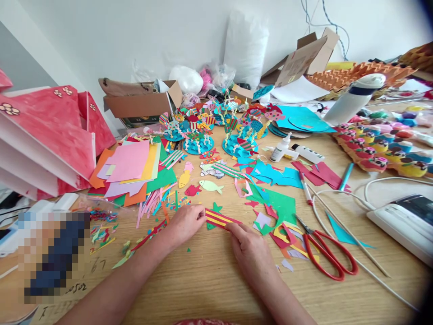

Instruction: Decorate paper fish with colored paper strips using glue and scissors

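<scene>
A red paper strip with yellow stripes [216, 218] stretches between my two hands, low over the wooden table. My left hand [190, 221] pinches its left end. At the right end, the fingers of my right hand [248, 246] are closed on it. Partly covered by the strip lies a green paper fish [210, 225]. Just beyond are a pale green fish [211, 186], a red fish [193, 190] and a yellow fish [184, 179]. Red-handled scissors [329, 255] lie slightly open to the right of my right hand.
Coloured paper sheets [126, 160] are stacked at the left, green paper scraps [280, 205] at the right. Behind stand blue bases with paper fish [198, 143]. A glue bottle [280, 148], a wooden stick [358, 239], a white cable [368, 266] and a painted egg tray [375, 149] are on the right.
</scene>
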A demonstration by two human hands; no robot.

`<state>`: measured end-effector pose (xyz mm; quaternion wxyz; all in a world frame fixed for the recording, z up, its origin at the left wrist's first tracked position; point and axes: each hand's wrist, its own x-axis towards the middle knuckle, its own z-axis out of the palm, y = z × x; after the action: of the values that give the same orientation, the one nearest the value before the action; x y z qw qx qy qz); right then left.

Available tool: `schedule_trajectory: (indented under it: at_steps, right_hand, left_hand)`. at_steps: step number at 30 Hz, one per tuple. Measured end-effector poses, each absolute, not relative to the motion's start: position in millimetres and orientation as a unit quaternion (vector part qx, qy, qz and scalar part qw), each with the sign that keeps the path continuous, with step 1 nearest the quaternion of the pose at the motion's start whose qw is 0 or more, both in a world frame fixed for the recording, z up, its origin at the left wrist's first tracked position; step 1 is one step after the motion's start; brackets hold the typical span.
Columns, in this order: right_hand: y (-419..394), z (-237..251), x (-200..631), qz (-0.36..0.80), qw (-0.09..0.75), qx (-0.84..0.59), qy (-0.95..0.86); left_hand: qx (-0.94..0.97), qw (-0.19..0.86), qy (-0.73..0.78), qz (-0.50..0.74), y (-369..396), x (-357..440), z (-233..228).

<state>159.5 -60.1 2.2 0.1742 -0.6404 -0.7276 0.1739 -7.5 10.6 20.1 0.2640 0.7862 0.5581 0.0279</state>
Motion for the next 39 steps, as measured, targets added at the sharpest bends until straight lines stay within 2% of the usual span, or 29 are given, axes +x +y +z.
schedule_trajectory:
  at_steps: [14, 29, 33, 39]
  right_hand:
    - [-60.5, -0.4, 158.6, 0.182, 0.114, -0.654, -0.725]
    - [-60.6, -0.2, 157.5, 0.160, 0.112, -0.657, -0.728]
    - [-61.5, -1.7, 158.5, 0.165, 0.144, -0.654, -0.724]
    - [-62.0, -4.1, 161.7, 0.204, 0.259, -0.637, -0.697]
  left_hand:
    - [0.783, 0.257, 0.565, 0.029, 10.7, -6.8, 19.6]
    - [0.794, 0.244, 0.556, 0.042, 10.0, -7.7, 13.4]
    - [0.787, 0.250, 0.561, 0.051, 9.9, -8.1, 13.5]
    - [0.770, 0.278, 0.571, 0.062, 10.0, -7.9, 16.3]
